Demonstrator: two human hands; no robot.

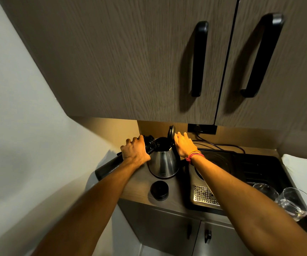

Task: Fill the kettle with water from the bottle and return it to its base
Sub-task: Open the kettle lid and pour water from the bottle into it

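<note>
A steel kettle (163,162) stands on the wooden counter (138,187) with its black lid (171,134) hinged up. My left hand (134,152) grips a black bottle (110,167), tipped so its mouth lies over the kettle's opening. My right hand (185,144) rests against the raised lid and the handle, holding it back. A round black bottle cap (159,189) lies on the counter in front of the kettle. I cannot see any water stream. The kettle's base is not visible apart from the kettle.
A black hob and sink unit (241,169) fills the counter's right side, with a perforated metal drain plate (204,194). Two clear glasses (294,202) stand at the right front. A wall socket with cable (202,129) sits behind. Cupboard doors with black handles (199,58) hang overhead.
</note>
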